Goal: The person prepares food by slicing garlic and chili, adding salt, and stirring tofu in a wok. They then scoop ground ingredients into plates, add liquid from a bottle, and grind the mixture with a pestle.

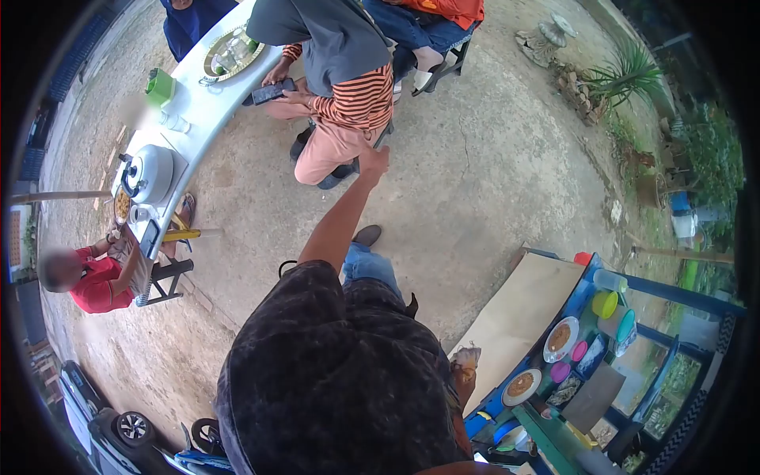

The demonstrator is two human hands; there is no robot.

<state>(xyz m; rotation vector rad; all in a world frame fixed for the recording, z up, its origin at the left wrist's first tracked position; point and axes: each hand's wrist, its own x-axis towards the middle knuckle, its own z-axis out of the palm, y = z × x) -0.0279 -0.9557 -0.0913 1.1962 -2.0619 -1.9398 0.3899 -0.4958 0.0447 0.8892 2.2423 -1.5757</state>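
My left hand is held out ahead with its fingers curled closed, overlapping the seat area behind a seated person in a striped top. A thin dark edge shows just above its knuckles; whether it is in the fingers I cannot tell. My right hand hangs low at my right side, fingers closed together, with a pale patch at them. It is near the beige top of a blue food cart. Close by on the cart stand two plates of brown food, one plate nearer and another plate beyond.
Left, a long white table carries a large kettle, a green box and a round tray of glasses. People sit around it; one holds a phone. Parked vehicles stand at lower left, plants at right.
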